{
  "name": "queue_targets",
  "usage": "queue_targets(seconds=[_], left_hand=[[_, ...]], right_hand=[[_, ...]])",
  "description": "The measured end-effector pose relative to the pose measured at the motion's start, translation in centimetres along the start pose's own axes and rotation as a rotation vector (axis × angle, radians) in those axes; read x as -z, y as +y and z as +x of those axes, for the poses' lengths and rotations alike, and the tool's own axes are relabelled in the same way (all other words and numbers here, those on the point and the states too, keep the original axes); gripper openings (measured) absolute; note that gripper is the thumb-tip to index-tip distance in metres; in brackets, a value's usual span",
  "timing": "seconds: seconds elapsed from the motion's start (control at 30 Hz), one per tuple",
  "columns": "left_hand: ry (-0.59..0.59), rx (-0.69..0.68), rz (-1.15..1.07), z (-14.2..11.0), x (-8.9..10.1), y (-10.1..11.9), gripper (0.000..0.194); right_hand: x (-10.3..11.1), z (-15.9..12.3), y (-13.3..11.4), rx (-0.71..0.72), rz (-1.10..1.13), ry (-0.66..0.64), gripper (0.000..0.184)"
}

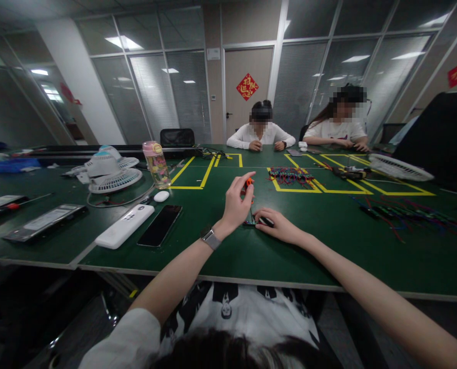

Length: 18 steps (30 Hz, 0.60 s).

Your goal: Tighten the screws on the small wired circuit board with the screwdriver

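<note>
My left hand [236, 202] is closed around the red-and-black handle of a screwdriver [249, 185], held upright. Its thin shaft runs down to a small green circuit board [248, 223] on the table. Beside the shaft, my right hand [278, 227] rests low, its fingertips pinching the board's right end. A small black piece [266, 221] shows by the right fingers; I cannot tell what it is. The tip of the screwdriver is too small to make out.
Wired boards [292, 177] lie ahead to the right, more [413, 212] at far right. Left on the green table [213, 261] are a phone [160, 225], white power bank [125, 226], bottle [157, 166] and fans [113, 174]. Two people sit across.
</note>
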State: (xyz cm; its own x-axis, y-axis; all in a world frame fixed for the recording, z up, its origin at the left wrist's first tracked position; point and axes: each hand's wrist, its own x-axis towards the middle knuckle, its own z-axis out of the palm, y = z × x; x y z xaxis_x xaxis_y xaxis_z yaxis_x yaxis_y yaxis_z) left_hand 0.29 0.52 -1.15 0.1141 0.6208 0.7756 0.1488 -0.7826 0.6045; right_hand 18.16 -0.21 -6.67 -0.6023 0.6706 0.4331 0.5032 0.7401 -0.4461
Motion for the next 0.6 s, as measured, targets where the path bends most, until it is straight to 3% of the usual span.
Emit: queue_targets(seconds=[0.6], left_hand=[[0.011, -0.052, 0.093, 0.22, 0.21, 0.40, 0.030]], right_hand=[[0.05, -0.04, -0.09, -0.005, -0.004, 0.004, 0.003]])
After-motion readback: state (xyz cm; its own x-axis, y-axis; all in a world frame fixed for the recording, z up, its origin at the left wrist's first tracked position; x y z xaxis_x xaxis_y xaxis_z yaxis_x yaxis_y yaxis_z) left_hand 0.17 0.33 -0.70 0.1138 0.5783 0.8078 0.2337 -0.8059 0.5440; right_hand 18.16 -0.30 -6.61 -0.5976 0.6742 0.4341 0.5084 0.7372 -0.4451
